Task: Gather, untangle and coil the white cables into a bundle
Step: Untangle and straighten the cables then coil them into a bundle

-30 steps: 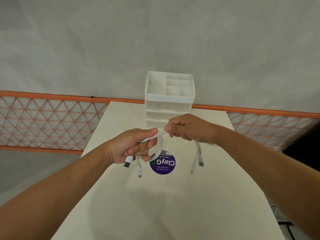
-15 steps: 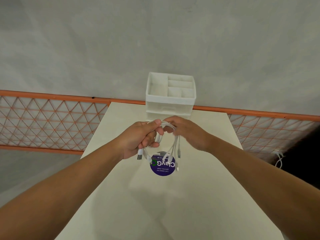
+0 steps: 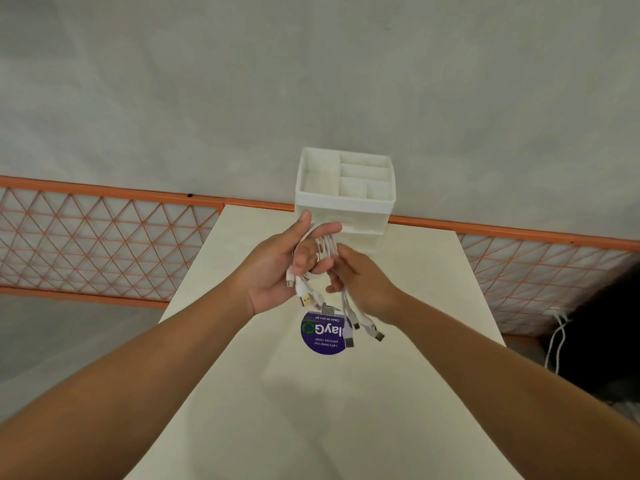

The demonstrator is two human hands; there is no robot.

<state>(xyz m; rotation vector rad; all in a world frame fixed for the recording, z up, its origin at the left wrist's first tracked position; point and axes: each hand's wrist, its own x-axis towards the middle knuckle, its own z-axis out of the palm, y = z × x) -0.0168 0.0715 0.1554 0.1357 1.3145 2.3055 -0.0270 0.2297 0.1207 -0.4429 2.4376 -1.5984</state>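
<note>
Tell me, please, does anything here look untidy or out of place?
Nothing is damaged or spilled. The white cables are only partly coiled in the left hand; several plug ends dangle loose below the right hand, over the purple sticker.

Two bare arms, uncovered from the bottom corners of the view all the way to the fingers. Left forearm (image 3: 138,368) broad near the lens, narrowing to a slim wrist. Right forearm (image 3: 502,358) of the same build, tapering likewise. Left hand (image 3: 273,271) bare, with a short, rounded nail on the thumb. Right hand (image 3: 363,282) bare too, knuckles and tendons faintly ridged across the back. Fine detail of the skin blurred.
</note>
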